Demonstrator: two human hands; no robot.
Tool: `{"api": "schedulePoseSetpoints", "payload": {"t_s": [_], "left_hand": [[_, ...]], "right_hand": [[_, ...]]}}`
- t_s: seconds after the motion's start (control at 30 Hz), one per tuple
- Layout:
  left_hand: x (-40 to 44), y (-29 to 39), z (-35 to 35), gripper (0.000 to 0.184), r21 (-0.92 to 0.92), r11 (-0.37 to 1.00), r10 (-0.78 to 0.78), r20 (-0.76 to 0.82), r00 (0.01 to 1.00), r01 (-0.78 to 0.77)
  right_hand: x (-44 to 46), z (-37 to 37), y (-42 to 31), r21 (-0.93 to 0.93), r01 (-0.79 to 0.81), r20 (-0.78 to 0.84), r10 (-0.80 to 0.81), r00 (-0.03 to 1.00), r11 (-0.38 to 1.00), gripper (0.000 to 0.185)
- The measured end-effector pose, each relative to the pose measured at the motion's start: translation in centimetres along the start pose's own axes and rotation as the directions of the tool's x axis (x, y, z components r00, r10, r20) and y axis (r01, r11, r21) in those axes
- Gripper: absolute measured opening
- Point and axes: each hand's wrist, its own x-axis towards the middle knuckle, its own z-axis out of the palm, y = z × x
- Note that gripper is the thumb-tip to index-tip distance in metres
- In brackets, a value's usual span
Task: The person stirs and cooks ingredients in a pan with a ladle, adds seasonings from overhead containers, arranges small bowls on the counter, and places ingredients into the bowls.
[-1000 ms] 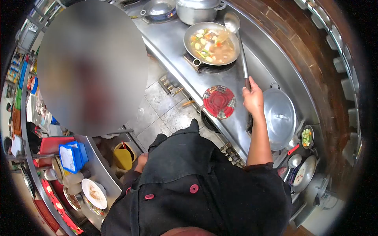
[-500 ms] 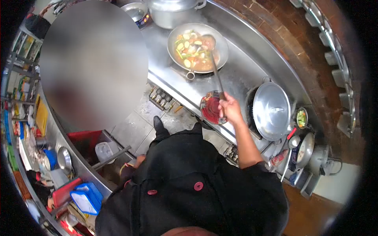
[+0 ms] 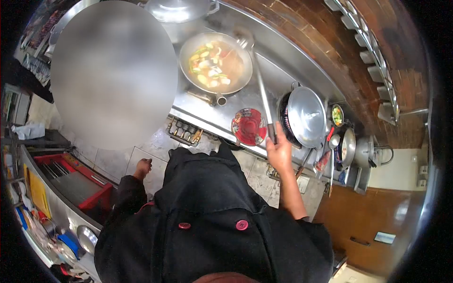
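My right hand (image 3: pixel 279 150) is closed round the dark handle of a long metal ladle (image 3: pixel 262 89). The ladle's bowl, blurred, is at the far right rim of a wide pan (image 3: pixel 187 56) of broth with vegetable pieces (image 3: pixel 206 64). Just left of my right hand, a red patterned round dish (image 3: pixel 248 126) lies on the steel stove top. A lidded pot (image 3: pixel 306 116) stands to the right of that hand. My left hand (image 3: pixel 144 165) hangs over the tiled floor with its fingers curled, touching nothing that I can see.
Another large lidded pot (image 3: pixel 177 10) stands beyond the pan. Gas valves (image 3: pixel 185 132) line the stove's front edge. A small bowl of vegetables (image 3: pixel 337 115) and a pan (image 3: pixel 348 147) are at the right. A counter with red containers (image 3: pixel 96 200) runs along the left.
The ladle has come up out of the broth to the pan's far rim. The view has turned, and my left hand now shows further out from my body.
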Motion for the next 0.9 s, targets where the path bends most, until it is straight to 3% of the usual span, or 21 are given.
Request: {"api": "schedulePoseSetpoints", "payload": {"t_s": [0.03, 0.07, 0.13, 0.17, 0.2, 0.23, 0.27, 0.3, 0.33, 0.37, 0.4, 0.47, 0.5, 0.53, 0.6, 0.7, 0.77, 0.9], "left_hand": [[0.5, 0.2, -0.3, 0.03, -0.028, 1.0, 0.001, 0.017, 1.0, -0.001], [0.8, 0.3, -0.3, 0.03, -0.019, 1.0, 0.004, 0.018, 1.0, -0.004], [1.1, 0.6, 0.4, 0.031, 0.119, 0.979, 0.146, 0.154, 0.977, -0.165], [1.1, 0.7, 1.4, 0.027, -0.013, 1.0, -0.004, 0.092, 0.996, 0.006], [0.8, 1.1, 2.4, 0.027, -0.007, 1.0, -0.001, 0.09, 0.996, 0.002], [0.5, 1.2, 3.0, 0.026, 0.093, 0.996, -0.002, 0.123, 0.992, -0.01], [0.1, 1.3, 3.3, 0.025, 0.19, 0.981, -0.005, 0.151, 0.989, -0.024], [-0.7, 1.5, 3.4, 0.024, 0.401, 0.872, 0.184, 0.259, 0.948, -0.279], [-1.2, 1.1, 3.1, 0.023, 0.555, 0.66, 0.321, 0.401, 0.858, -0.507], [0.8, -0.9, 2.9, 0.025, 0.684, 0.245, 0.512, 0.51, 0.691, -0.687], [-1.1, 1.2, 3.9, 0.028, 0.712, 0.587, 0.229, 0.311, 0.922, -0.386], [1.1, -1.6, 2.9, 0.036, 0.73, 0.287, 0.493, 0.443, 0.749, -0.621], [0.9, -1.1, 3.0, 0.036, 0.731, 0.29, 0.504, 0.432, 0.747, -0.618], [0.5, -1.0, 2.9, 0.035, 0.664, 0.539, 0.409, 0.331, 0.85, -0.518], [-0.5, -1.2, 2.7, 0.034, 0.547, 0.754, 0.278, 0.237, 0.931, -0.364], [-1.2, -0.8, 2.6, 0.03, 0.508, 0.824, 0.187, 0.172, 0.967, -0.25], [-1.5, -1.1, 2.5, 0.032, 0.794, 0.396, 0.32, 0.352, 0.88, -0.461], [-2.4, -2.2, 3.8, 0.035, 0.781, 0.273, 0.492, 0.389, 0.779, -0.562]], "right_hand": [[-0.1, -0.3, 0.2, -0.028, 0.239, -0.113, -0.24, 0.964, 0.971, 0.053], [-0.5, -1.1, -0.3, -0.102, 0.241, -0.133, -0.253, 0.958, 0.965, 0.053], [-0.2, -1.6, 1.0, -0.285, 0.202, -0.17, -0.256, 0.952, 0.937, 0.046], [0.4, -1.6, 1.7, -0.283, 0.201, -0.176, -0.256, 0.951, 0.938, 0.046], [1.2, -1.5, 2.5, -0.431, 0.099, -0.183, -0.194, 0.964, 0.897, 0.041], [1.7, -1.4, 2.8, -0.563, -0.005, -0.199, -0.13, 0.971, 0.826, 0.037], [2.0, -1.5, 2.8, -0.554, -0.007, -0.203, -0.127, 0.971, 0.833, 0.037], [2.3, -1.6, 2.1, -0.533, 0.027, -0.24, -0.182, 0.953, 0.846, 0.035], [2.6, -1.7, 1.5, -0.51, 0.062, -0.279, -0.233, 0.932, 0.858, 0.034], [3.0, -2.0, 1.0, -0.493, 0.061, -0.203, -0.183, 0.962, 0.868, 0.031], [3.2, -1.7, 1.4, -0.479, 0.058, -0.21, -0.178, 0.961, 0.876, 0.031], [4.0, -1.3, 2.5, -0.468, 0.104, -0.068, -0.153, 0.986, 0.878, 0.028], [4.5, -1.3, 2.7, -0.529, 0.114, -0.034, -0.155, 0.987, 0.841, 0.028], [4.8, -1.3, 2.8, -0.545, 0.118, -0.013, -0.149, 0.989, 0.83, 0.027], [5.2, -1.5, 2.5, -0.54, 0.151, 0.028, -0.162, 0.986, 0.828, 0.031], [6.1, -1.4, 3.4, -0.536, 0.177, 0.095, -0.149, 0.984, 0.825, 0.038], [6.6, -1.4, 3.4, -0.546, 0.173, 0.114, -0.132, 0.985, 0.82, 0.041], [7.4, -1.4, 3.2, -0.572, 0.151, 0.139, -0.087, 0.987, 0.806, 0.043]]}}
